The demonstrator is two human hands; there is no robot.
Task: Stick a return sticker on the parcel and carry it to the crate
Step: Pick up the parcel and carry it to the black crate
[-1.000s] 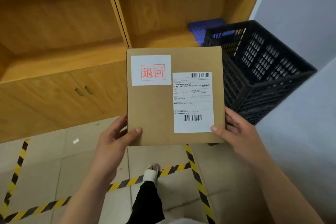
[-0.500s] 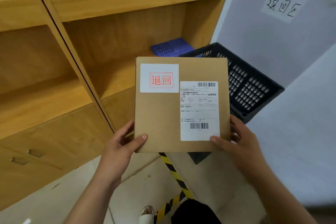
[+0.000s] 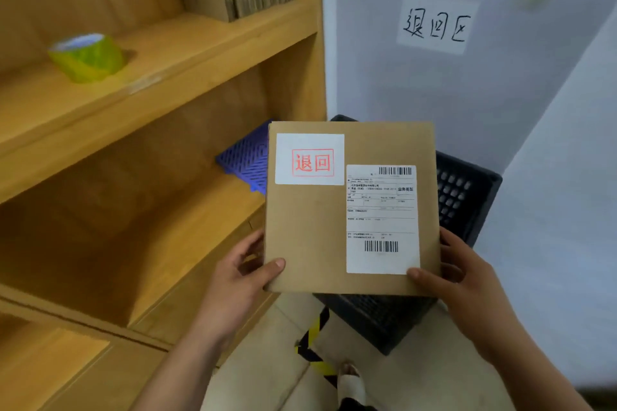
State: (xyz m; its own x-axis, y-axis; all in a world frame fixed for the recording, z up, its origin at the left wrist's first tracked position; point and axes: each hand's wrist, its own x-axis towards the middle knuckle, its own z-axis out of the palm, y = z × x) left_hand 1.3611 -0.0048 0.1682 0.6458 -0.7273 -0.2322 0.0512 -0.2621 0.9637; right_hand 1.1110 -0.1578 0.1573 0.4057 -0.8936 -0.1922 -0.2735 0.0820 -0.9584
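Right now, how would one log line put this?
sticker on parcel | left hand, right hand hold it | crate behind | not dropped yet

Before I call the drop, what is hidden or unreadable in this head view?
- Crate: the inside and most of the rim are hidden behind the parcel, so its contents are unknown.
- Shipping label: the fine print is too small and blurred to read.
- Left hand and right hand: the fingers under the parcel are hidden.
- Tape roll: motion-blurred.
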